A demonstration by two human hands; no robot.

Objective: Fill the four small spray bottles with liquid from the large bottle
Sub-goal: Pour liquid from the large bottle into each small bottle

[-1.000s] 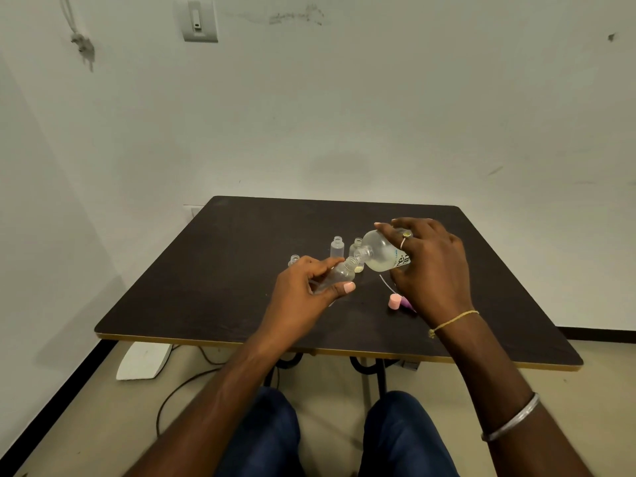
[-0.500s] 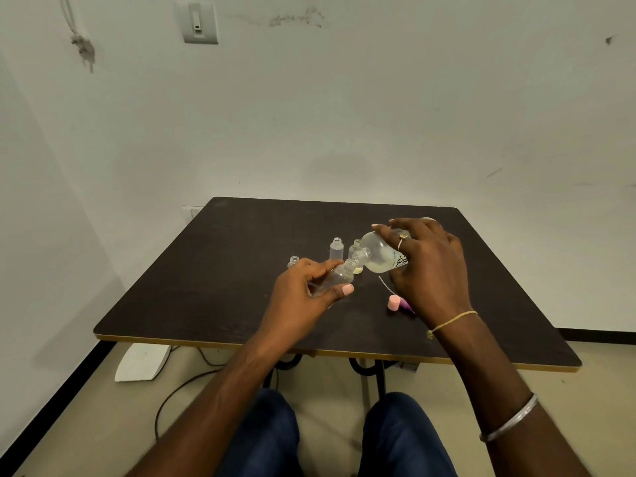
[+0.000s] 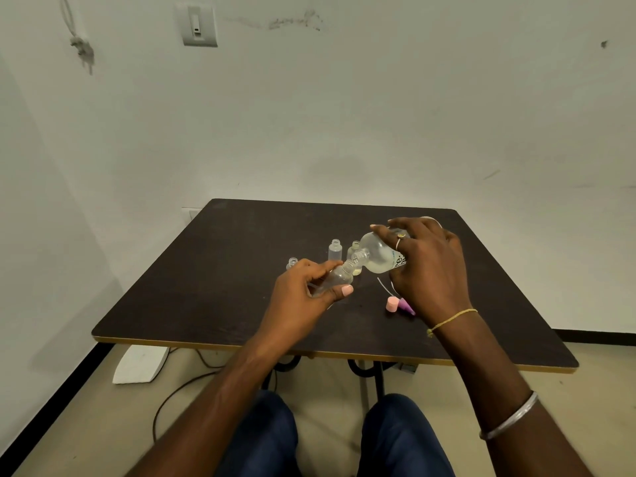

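The large bottle (image 3: pixel 378 256) is gripped tilted in the right hand (image 3: pixel 426 266), mouth-to-mouth with the small spray bottle (image 3: pixel 335 278) gripped by the left hand (image 3: pixel 303 294). The mouths should be kept aligned and the tilt raised slowly, so nothing is spilled on the bench (image 3: pixel 241 270).

I see bare forearms, a ring (image 3: pixel 400 243), thread bracelet (image 3: pixel 453 317) and silver bangle (image 3: pixel 509 416) (right arm), blue trousers (image 3: pixel 402 438).

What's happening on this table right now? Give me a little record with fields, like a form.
activity: pouring from one bottle into another
right hand: holds large bottle tilted, neck down
left hand: holds small bottle tilted, mouth at the large bottle's neck
standing open on table: three small bottles, at and, the last partly hidden
beside right hand: pink cap, purple cap
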